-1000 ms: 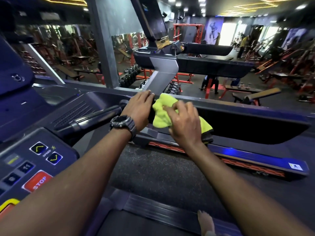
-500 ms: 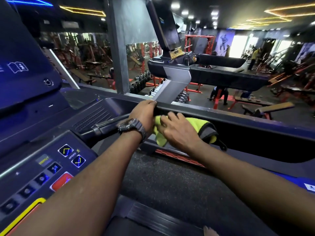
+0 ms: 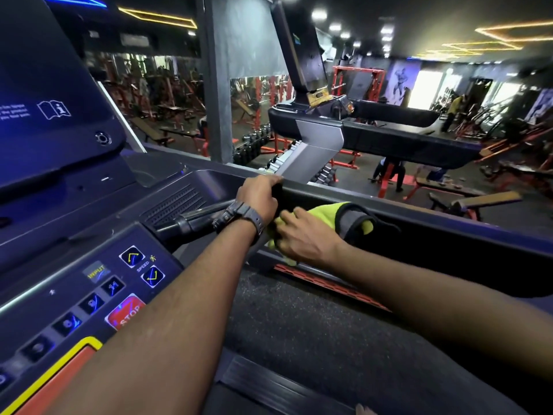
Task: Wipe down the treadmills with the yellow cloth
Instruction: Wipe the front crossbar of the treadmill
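I stand on a dark treadmill. Its right side rail [image 3: 419, 217] runs across the middle of the head view. My left hand [image 3: 258, 194], with a grey watch on the wrist, grips the top edge of that rail where it meets the console. My right hand [image 3: 303, 236] holds the yellow cloth [image 3: 338, 212] against the rail's inner face, fingers curled into the fabric. The cloth has a grey underside and a dark hem, and part of it is folded over to the right of my hand.
The treadmill console [image 3: 89, 280] with speed buttons and a red STOP button lies at the lower left, a black handlebar [image 3: 197, 221] beside it. A second treadmill [image 3: 359, 136] stands beyond the rail. Gym benches and red racks fill the background. The belt [image 3: 299, 330] is below.
My right hand has slid the cloth down from the rail's top onto its inner face. My left hand now curls over the rail's edge. The view has shifted to the left.
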